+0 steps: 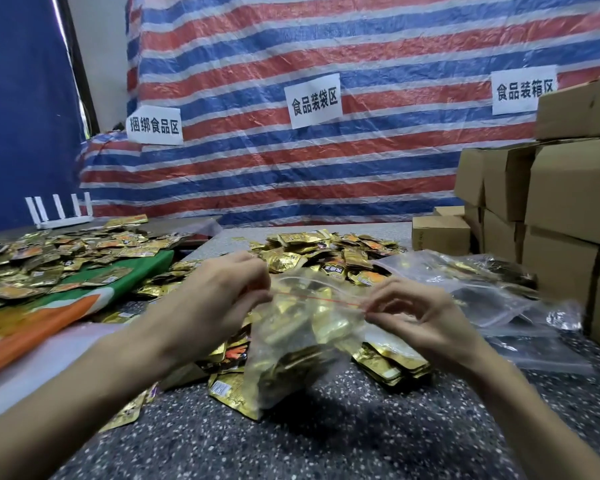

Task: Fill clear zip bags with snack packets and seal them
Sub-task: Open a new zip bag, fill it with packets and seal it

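Note:
A clear zip bag (302, 344) stuffed with gold snack packets hangs above the speckled table, its red zip line running across the top. My left hand (219, 299) pinches the left end of that zip line. My right hand (420, 317) pinches the right end between thumb and fingertips. A big heap of loose gold snack packets (329, 254) lies just behind the bag, and more packets (392, 365) spill under it.
Filled and empty clear bags (482, 289) lie to the right. Stacked cardboard boxes (565, 209) stand at the right edge. More packets (56, 258) cover a green and orange cloth at left. A white router (59, 213) sits behind them. A striped tarp forms the back wall.

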{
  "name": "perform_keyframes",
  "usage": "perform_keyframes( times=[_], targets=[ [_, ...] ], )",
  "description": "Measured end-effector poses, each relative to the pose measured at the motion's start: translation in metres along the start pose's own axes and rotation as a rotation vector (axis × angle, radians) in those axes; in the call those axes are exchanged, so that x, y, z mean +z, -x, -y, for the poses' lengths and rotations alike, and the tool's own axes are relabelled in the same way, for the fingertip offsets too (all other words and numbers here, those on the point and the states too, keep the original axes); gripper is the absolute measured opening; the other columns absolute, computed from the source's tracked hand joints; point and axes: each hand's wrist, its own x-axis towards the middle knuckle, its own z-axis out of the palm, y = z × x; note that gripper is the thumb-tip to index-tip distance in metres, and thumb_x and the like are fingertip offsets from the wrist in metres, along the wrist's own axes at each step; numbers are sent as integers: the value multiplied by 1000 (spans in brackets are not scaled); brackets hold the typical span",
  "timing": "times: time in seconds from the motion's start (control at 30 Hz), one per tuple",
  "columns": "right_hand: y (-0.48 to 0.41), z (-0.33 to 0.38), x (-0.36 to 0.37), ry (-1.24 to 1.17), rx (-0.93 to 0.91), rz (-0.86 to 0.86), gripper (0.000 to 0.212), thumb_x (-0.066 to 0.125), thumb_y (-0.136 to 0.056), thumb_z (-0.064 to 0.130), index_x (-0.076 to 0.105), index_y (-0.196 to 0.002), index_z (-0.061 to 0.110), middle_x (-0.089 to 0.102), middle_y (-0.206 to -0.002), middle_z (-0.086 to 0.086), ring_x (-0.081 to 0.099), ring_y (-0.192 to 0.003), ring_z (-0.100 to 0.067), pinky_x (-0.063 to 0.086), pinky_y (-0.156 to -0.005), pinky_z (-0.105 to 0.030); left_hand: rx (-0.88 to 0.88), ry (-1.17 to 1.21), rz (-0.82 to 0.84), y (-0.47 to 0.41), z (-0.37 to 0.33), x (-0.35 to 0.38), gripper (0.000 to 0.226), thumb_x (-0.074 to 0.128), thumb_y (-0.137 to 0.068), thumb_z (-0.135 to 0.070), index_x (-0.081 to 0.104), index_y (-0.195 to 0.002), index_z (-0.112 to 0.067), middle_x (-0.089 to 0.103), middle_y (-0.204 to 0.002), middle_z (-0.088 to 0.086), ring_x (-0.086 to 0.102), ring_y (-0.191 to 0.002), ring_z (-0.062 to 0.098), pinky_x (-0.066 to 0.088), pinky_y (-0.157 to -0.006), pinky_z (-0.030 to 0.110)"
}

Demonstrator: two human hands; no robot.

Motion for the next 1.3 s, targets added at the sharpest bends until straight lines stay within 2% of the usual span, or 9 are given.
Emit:
perform_keyframes(
  times=[0.17, 0.27, 0.33, 0.47, 0.73, 1.13, 1.2, 1.27, 1.3],
  targets=[
    [-21, 36, -8, 40, -15, -10, 29, 77, -71, 34, 75, -84, 7, 72, -76, -7, 68, -64, -20, 58, -58, -37, -128, 173, -6, 3, 14, -23, 14, 69, -88, -6, 72, -86, -20, 68, -83, -11, 63, -81, 3, 52, -70, 19],
    [-31, 52, -18, 53, 30, 57, 23, 75, -76, 31, 75, -89, 13, 74, -83, -3, 70, -71, -20, 60, -64, -40, -171, 278, 29, 4, 21, -30, 21, 67, -87, -2, 73, -87, -22, 71, -86, -7, 66, -80, 8, 58, -72, 27],
    [-33, 59, -29, 52, 74, 135, 11, 74, -84, 19, 75, -95, 18, 75, -90, 4, 72, -78, -14, 61, -69, -32, -169, 353, -20, 4, 25, -33, 19, 68, -85, -2, 73, -90, -20, 71, -85, -1, 68, -81, 12, 59, -71, 29],
    [-34, 68, -43, 49, 110, 165, 23, 67, -87, -2, 75, -101, 14, 76, -92, 1, 71, -79, -16, 59, -70, -25, -212, 550, -145, 1, 28, -33, 30, 74, -70, -20, 65, -99, -15, 73, -91, 0, 72, -81, 18, 61, -73, 30],
    [-33, 60, -42, 92, 280, 84, 8, 74, -84, 2, 77, -88, 9, 76, -79, -3, 69, -68, -13, 56, -65, -25, -273, 617, -210, -6, 29, 5, 24, 74, -79, 4, 59, -95, -8, 68, -90, 9, 69, -82, 13, 57, -71, 21],
    [-37, 68, -41, 125, 231, -19, 24, 70, -84, -6, 73, -92, 16, 73, -84, 0, 68, -77, -13, 55, -72, -21, -204, 699, -311, -6, 20, 9, 22, 69, -84, 8, 55, -90, -9, 66, -87, 10, 67, -82, 19, 58, -79, 33],
    [-40, 72, -45, 160, 244, 16, 24, 71, -85, 1, 71, -97, 21, 71, -84, 4, 65, -77, -9, 54, -71, -24, -191, 700, -323, -6, 16, 10, 22, 69, -84, 8, 55, -88, -9, 66, -87, 10, 66, -81, 18, 58, -79, 35],
    [-42, 79, -45, 284, 262, 103, 24, 71, -83, 31, 67, -107, 28, 69, -90, 9, 62, -82, -3, 50, -74, -26, -174, 682, -309, -5, 11, 11, 23, 67, -85, 8, 55, -87, -11, 65, -87, 10, 66, -82, 21, 58, -79, 39],
    [-43, 82, -42, 366, 256, 145, 40, 65, -78, 51, 64, -113, 31, 66, -100, 15, 60, -89, 2, 46, -75, -24, -162, 675, -304, -5, 8, 12, 24, 67, -85, 8, 55, -86, -13, 65, -88, 11, 65, -82, 24, 58, -78, 42]
  ],
)
